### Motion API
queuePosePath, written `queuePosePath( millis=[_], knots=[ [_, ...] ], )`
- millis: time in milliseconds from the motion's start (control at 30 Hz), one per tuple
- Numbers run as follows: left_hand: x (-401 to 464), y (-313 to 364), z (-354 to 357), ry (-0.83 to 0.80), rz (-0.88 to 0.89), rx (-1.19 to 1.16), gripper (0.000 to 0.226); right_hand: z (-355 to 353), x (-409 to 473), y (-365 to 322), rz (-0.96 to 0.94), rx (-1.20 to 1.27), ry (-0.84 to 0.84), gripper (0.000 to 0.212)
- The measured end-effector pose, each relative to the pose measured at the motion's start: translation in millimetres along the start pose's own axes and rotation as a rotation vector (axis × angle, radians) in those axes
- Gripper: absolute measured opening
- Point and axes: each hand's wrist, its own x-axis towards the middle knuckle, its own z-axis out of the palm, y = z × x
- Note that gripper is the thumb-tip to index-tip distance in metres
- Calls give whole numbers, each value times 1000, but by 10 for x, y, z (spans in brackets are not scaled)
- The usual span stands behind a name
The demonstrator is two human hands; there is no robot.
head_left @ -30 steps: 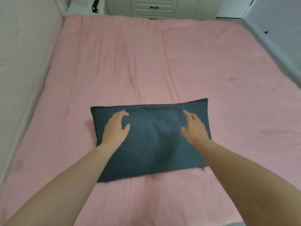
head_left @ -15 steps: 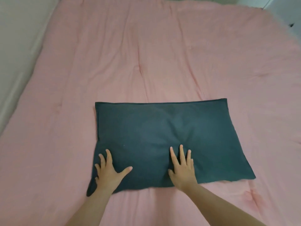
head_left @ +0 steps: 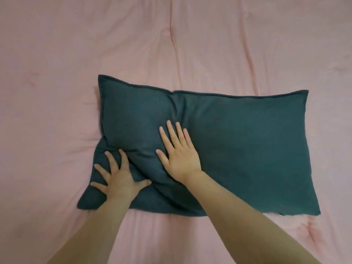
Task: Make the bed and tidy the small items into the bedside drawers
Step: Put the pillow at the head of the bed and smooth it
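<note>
A dark teal pillow (head_left: 247,145) lies flat on the pink quilt (head_left: 171,44) that covers the bed. My left hand (head_left: 119,178) presses flat on the pillow's near left corner, fingers spread. My right hand (head_left: 179,155) lies palm down on the pillow's left half, fingers pointing away from me. Between the two hands the fabric bunches into a fold. Neither hand grips anything.
Pink quilt fills the whole view, with shallow creases and stitched dimples. A small bump in the quilt shows by the pillow's near right corner (head_left: 297,218). No drawers, walls or small items are in view.
The view has come closer and lower over the pillow. My right hand slid forward toward the pillow's middle; my left hand stays at the near left corner, and a fold has formed between them.
</note>
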Motion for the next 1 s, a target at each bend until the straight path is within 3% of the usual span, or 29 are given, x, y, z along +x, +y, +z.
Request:
queuePosePath(
  millis=[67,133,167,233,267,300,333,367,433,500,567,667,700,733,767,833,867,900,933,1000],
  knots=[
    [-13,-43,24,23,17,40,136,192,43,105,38,-2,-247,72],
    [36,-5,0,12,3,35,136,-281,171,2,7,225,-198,75],
    [42,23,-2,-6,-12,30,136,-640,204,-91,-13,377,-37,73],
    [46,64,-10,-14,-29,44,136,-1238,156,-260,-37,671,449,64],
    [39,60,-6,-16,-34,52,136,-1367,95,-329,-54,720,656,62],
    [42,60,-13,-18,-32,52,136,-1327,61,-385,-7,679,741,65],
    [31,53,-15,-21,-30,50,137,-1154,38,-396,23,563,703,69],
    [26,50,-34,-22,-20,49,137,-850,4,-357,15,361,529,69],
    [-1,39,-53,-37,-10,63,138,-111,-101,-183,-67,9,29,61],
    [-42,31,-54,-34,-2,77,137,145,-81,-73,-75,-39,-183,66],
    [-33,37,-53,-33,3,53,137,-233,-21,-164,-30,159,-27,70],
    [-8,49,-52,-36,-18,51,137,-1120,-46,-248,-38,486,508,69],
    [-10,60,-48,-38,-21,53,137,-1218,-107,-175,-25,512,651,69],
    [-11,64,-48,-42,-19,49,137,-1163,-150,-93,29,477,689,69],
    [-14,62,-51,-41,-13,41,138,-974,-176,9,58,351,598,66],
    [-55,73,-74,-46,-6,48,138,-322,-316,219,19,37,142,58],
    [-80,67,-75,-40,-3,62,137,-52,-356,331,-2,-44,-66,58],
    [-84,83,-81,-28,5,75,137,50,-336,435,5,-48,-166,59],
    [-93,55,-81,-27,-7,72,136,-9,-281,446,6,2,-182,57],
    [-71,74,-106,-36,-16,70,137,-530,-160,387,-4,229,100,53]
  ],
)
